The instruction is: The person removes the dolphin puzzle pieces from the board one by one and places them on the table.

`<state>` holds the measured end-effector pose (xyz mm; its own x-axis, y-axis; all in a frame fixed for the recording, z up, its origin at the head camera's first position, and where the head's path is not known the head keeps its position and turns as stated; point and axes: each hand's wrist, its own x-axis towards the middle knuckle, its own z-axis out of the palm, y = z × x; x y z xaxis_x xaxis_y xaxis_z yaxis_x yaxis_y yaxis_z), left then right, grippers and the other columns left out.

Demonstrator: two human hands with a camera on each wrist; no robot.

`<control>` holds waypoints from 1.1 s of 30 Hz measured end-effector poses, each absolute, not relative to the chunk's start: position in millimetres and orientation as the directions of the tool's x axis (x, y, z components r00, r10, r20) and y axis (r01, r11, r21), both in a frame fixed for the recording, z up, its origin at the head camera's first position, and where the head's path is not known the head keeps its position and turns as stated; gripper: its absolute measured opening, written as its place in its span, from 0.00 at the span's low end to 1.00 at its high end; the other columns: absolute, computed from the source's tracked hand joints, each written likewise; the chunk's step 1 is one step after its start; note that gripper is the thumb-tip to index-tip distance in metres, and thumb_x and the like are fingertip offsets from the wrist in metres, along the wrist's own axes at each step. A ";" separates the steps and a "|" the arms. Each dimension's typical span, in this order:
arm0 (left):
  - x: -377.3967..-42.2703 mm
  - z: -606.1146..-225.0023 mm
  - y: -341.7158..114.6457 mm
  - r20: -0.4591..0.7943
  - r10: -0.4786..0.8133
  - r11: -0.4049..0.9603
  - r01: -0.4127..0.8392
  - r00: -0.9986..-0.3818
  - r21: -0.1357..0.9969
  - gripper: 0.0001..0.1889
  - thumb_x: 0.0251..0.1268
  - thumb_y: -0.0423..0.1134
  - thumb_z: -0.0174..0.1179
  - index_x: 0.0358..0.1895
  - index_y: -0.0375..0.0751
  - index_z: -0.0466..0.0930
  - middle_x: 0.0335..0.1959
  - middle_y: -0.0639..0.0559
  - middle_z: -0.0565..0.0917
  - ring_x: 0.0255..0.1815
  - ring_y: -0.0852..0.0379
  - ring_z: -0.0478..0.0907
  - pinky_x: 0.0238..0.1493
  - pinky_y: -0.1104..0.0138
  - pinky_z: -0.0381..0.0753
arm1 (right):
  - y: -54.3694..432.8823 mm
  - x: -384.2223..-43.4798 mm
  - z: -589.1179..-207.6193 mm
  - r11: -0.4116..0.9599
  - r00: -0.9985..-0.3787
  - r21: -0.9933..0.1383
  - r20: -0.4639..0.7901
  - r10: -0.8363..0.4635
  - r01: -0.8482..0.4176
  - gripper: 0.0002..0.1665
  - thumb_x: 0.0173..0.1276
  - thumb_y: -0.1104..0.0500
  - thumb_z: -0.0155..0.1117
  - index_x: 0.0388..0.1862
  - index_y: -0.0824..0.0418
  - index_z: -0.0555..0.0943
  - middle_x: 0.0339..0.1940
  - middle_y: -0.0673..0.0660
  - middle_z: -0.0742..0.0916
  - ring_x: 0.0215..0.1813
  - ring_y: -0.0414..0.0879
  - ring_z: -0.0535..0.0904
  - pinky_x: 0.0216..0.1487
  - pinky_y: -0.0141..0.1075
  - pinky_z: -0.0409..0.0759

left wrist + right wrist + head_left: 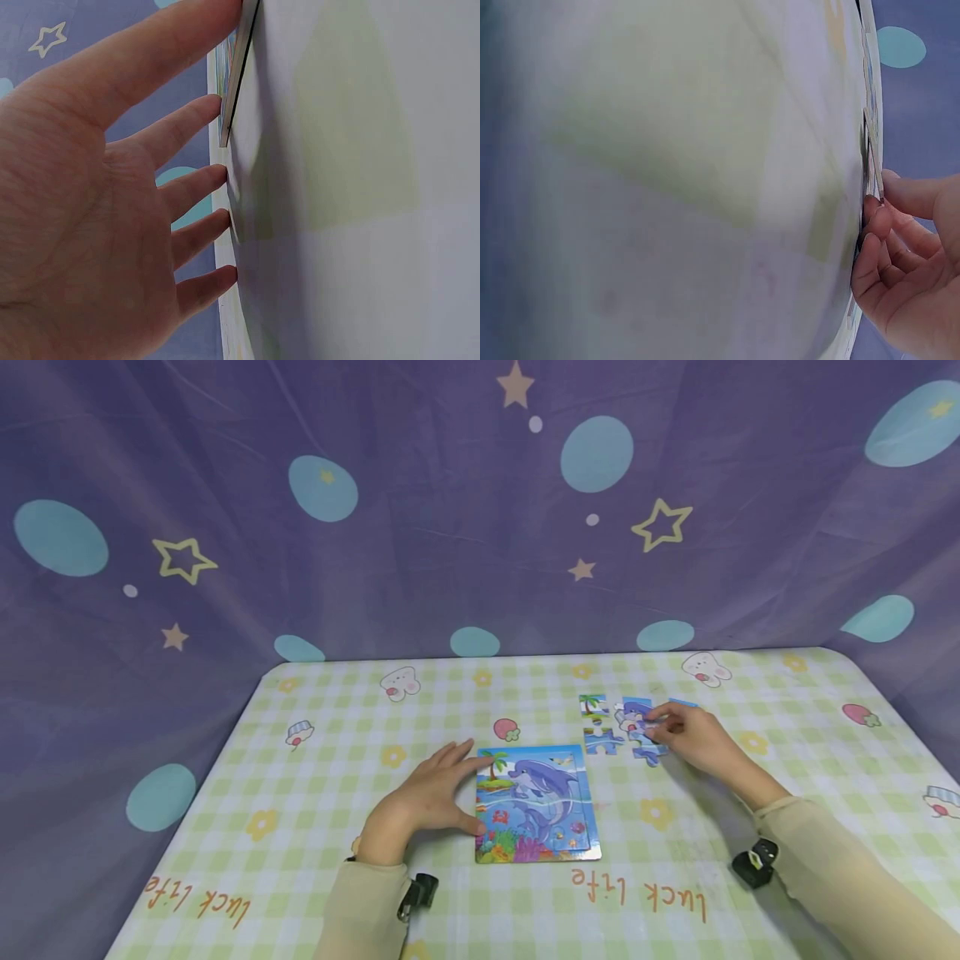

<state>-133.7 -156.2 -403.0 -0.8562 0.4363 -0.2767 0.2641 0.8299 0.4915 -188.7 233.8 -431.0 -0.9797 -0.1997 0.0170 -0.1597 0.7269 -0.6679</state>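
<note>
Two hands work apart in my head view: the left hand (429, 791), fingers spread and fairly straight, rests thumb and forefinger at the left side of the square blue puzzle board printed with purple dolphins (542, 802), flat on the green-checked tabletop (322, 810). Beyond its upper right corner, the right hand (697, 737) pinches a thin, flat puzzle piece (874, 154) between thumb and fingers; from the right wrist view I read it as tilted. Just beside lie more loose pieces, among them a small palm-tree piece (592, 706). I judge the step as picking up a piece; next, I'd want it lifted clear, turned to match the print, and lowered onto the steadied board.
</note>
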 end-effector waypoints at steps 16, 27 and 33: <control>-134.1 -403.3 -156.9 -0.272 0.438 0.828 0.268 -0.857 0.492 0.51 0.41 0.50 0.80 0.74 0.50 0.66 0.80 0.44 0.52 0.80 0.41 0.44 0.76 0.45 0.46 | 234.3 -189.7 -429.4 0.727 -0.982 -0.670 0.017 -0.189 -0.152 0.14 0.68 0.61 0.67 0.49 0.68 0.82 0.32 0.56 0.86 0.34 0.44 0.80 0.36 0.38 0.77; -133.5 -402.1 -156.3 -0.276 0.433 0.833 0.264 -0.858 0.487 0.50 0.41 0.50 0.80 0.74 0.51 0.66 0.80 0.44 0.52 0.80 0.41 0.44 0.76 0.45 0.47 | 226.4 -182.8 -423.3 0.695 -0.983 -0.703 0.027 -0.182 -0.148 0.14 0.68 0.61 0.66 0.50 0.67 0.82 0.34 0.55 0.86 0.36 0.46 0.81 0.38 0.38 0.79; -133.7 -402.9 -156.3 -0.274 0.435 0.830 0.265 -0.858 0.490 0.50 0.41 0.50 0.80 0.74 0.51 0.66 0.80 0.45 0.52 0.80 0.41 0.44 0.76 0.45 0.47 | 217.7 -177.3 -419.1 0.672 -0.979 -0.723 0.026 -0.202 -0.158 0.14 0.70 0.60 0.66 0.50 0.67 0.82 0.34 0.55 0.85 0.35 0.47 0.81 0.32 0.35 0.78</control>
<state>-133.7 -156.3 -402.9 -0.8575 0.4353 -0.2741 0.2649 0.8304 0.4902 -177.3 217.7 -419.1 -0.9790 -0.2024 0.0258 -0.1580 0.6722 -0.7233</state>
